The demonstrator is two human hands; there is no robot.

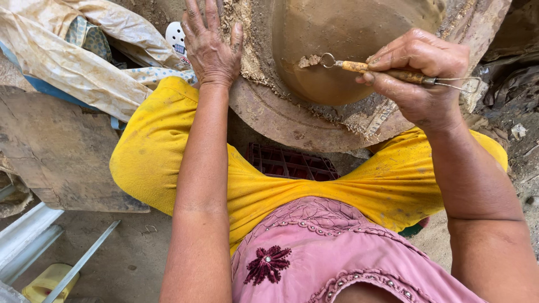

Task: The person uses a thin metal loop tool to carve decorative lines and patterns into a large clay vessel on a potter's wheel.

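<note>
The rounded brown clay pot (342,45) sits on the round, clay-caked wheel (281,120) at twelve o'clock, and the right hand (418,76), fingers closed around a wooden-handled wire loop trimming tool (368,68), sets the loop against the pot's wall where a pale curl of clay lifts, so trimming looks to be in hand. The left hand (210,42) lies flat with fingers spread, holding nothing, on the wheel's rim at eleven o'clock. Going on would call for a steady, shallow loop; there is crumpled plastic sheeting (67,62) at ten o'clock, and a red plastic crate (289,163) below the wheel's near edge.
</note>
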